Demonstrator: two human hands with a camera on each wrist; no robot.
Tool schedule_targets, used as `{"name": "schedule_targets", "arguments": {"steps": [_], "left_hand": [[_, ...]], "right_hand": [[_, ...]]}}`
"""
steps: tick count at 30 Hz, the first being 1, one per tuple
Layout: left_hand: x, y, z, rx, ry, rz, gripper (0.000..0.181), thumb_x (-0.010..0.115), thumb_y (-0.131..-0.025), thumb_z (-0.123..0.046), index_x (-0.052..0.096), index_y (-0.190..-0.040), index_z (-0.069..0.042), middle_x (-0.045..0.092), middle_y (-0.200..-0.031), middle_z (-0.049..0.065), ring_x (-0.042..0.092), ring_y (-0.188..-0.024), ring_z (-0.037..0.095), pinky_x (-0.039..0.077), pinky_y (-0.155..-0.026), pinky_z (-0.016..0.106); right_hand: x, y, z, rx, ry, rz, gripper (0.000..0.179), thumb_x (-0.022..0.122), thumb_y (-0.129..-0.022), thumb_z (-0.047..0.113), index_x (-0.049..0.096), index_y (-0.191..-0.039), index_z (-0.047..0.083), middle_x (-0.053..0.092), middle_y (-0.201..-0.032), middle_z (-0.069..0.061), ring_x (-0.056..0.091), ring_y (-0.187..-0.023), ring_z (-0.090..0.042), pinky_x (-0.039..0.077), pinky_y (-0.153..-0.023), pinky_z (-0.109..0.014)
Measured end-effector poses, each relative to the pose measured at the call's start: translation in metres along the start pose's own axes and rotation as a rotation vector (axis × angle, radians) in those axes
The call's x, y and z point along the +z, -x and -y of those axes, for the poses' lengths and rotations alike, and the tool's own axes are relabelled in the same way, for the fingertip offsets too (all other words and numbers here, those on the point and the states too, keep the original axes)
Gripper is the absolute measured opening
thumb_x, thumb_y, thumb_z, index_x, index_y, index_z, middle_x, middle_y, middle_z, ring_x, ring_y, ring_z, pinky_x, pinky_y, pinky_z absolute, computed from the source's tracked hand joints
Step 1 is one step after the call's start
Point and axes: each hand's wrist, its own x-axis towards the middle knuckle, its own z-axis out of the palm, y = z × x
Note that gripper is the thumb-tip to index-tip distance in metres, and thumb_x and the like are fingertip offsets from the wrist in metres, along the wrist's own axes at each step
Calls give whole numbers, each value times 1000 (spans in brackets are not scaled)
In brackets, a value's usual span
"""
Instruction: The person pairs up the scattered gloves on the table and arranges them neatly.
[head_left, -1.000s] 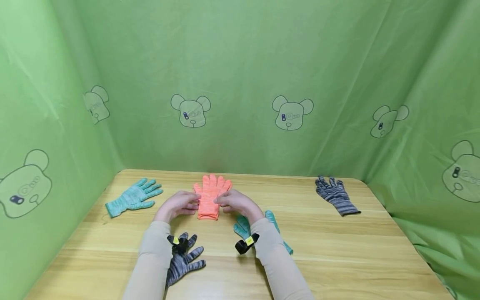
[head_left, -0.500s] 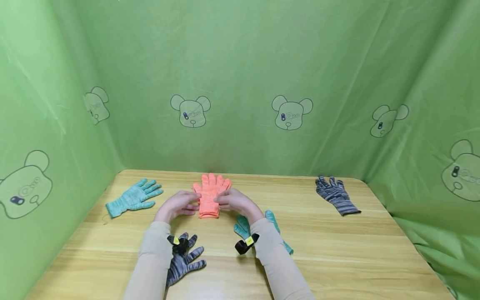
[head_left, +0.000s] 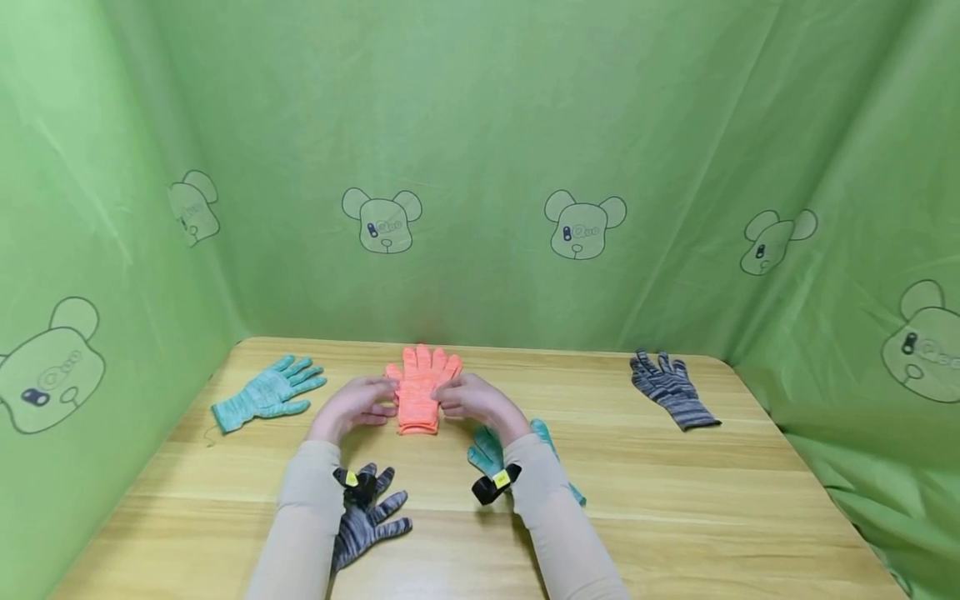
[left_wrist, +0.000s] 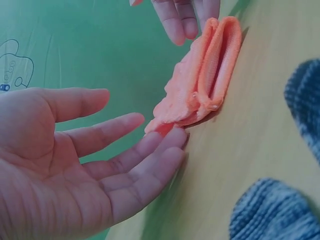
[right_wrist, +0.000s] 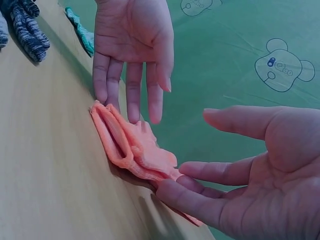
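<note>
Two orange knit gloves (head_left: 418, 392) lie stacked on the table at the back, left of centre, fingers pointing away. Their cuffs (right_wrist: 120, 142) sit one over the other in the right wrist view. At their left side, my left hand (head_left: 363, 402) has loosely extended fingers, with fingertips right at the gloves' edge in the left wrist view. From the other side my right hand (head_left: 472, 400) meets them likewise, its fingertips at the edge and its thumb raised away in the right wrist view. Neither hand grips the gloves.
A teal glove (head_left: 270, 394) lies back left, another teal glove (head_left: 487, 451) partly under my right forearm. A grey striped glove (head_left: 371, 525) is beside my left forearm; a second grey striped glove (head_left: 675, 392) lies back right. Green curtains (head_left: 480, 125) surround the wooden table (head_left: 675, 517).
The orange gloves have shifted slightly away from me and line up more neatly at the cuffs. Both hands stay at their sides, nearly still.
</note>
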Motion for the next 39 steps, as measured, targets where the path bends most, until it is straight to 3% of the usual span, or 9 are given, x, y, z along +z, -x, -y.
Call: {"name": "schedule_targets", "arguments": {"steps": [5, 14, 25, 39], "left_hand": [[0, 1, -2, -1, 6, -20, 54, 48, -102, -25, 37, -145, 4, 49, -138, 27, 65, -107, 30, 56, -90, 37], [9, 7, -10, 38, -8, -16, 57, 49, -101, -28, 35, -146, 5, 44, -145, 27, 50, -129, 40, 49, -103, 46], [13, 14, -22, 90, -2, -9, 53, 46, -102, -28, 37, -146, 1, 43, -147, 24, 46, -131, 40, 42, -109, 51], [18, 28, -41, 154, -96, -17, 47, 43, -104, -27, 42, -145, -3, 47, -144, 23, 51, -128, 37, 44, -106, 53]], "right_hand": [[-2, 3, 2, -4, 4, 1, 37, 58, -96, 16, 55, -125, -6, 59, -127, -23, 59, -118, -35, 50, -103, -43], [-9, 6, 1, -36, -9, -6, 40, 55, -98, 17, 49, -131, -5, 55, -131, -24, 53, -124, -40, 49, -104, -47], [-23, 12, 1, -63, -19, -47, 51, 56, -98, 18, 41, -140, -5, 50, -138, -24, 49, -127, -43, 45, -107, -51], [-43, 32, 1, -99, 18, -57, 52, 55, -99, 21, 39, -143, -2, 46, -143, -25, 43, -133, -44, 40, -110, -55]]}}
